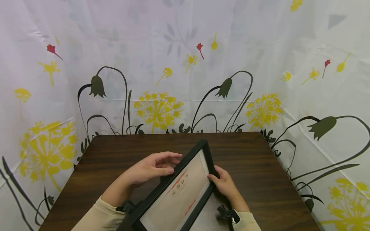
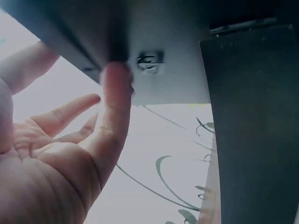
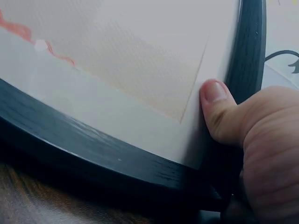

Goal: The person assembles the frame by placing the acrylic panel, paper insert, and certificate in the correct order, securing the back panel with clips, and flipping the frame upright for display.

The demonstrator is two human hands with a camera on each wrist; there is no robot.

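A black picture frame (image 1: 196,189) is tilted up over the table, its glazed front facing me. Inside it lies a beige sheet (image 1: 185,192) with dark characters and red marks. My right hand (image 1: 225,183) grips the frame's right side, thumb over the front border near a corner and fingers hidden behind. At the left side is my left hand (image 1: 153,168), its fingers extended and spread, with one fingertip right at the frame's dark back in the left wrist view. That back carries a small metal fitting (image 2: 150,63) and a dark flap like a stand (image 2: 254,126).
The dark wood-grain table (image 1: 245,154) lies beneath. A pale grey flat surface (image 1: 212,210) shows below the frame near my right wrist. Black straps sit on both wrists. Behind the table hangs a white curtain (image 1: 185,80) printed with flowers.
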